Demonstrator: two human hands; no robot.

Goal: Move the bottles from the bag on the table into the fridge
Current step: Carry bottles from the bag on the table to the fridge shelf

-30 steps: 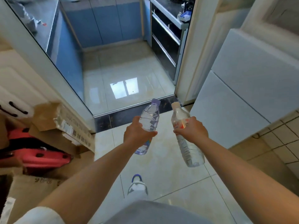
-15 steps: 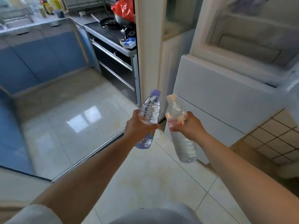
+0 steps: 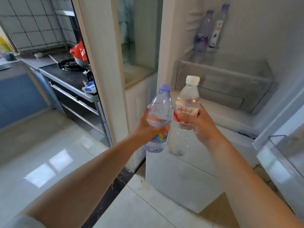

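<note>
The left hand (image 3: 148, 127) grips a clear purple-capped plastic bottle (image 3: 158, 119) and the right hand (image 3: 203, 124) a clear white-capped, red-labelled bottle (image 3: 184, 116), side by side before the open white fridge (image 3: 230, 102).

Two bottles (image 3: 209, 28) inside fridge (image 3: 238, 76), stove (image 3: 70, 65) left.
</note>
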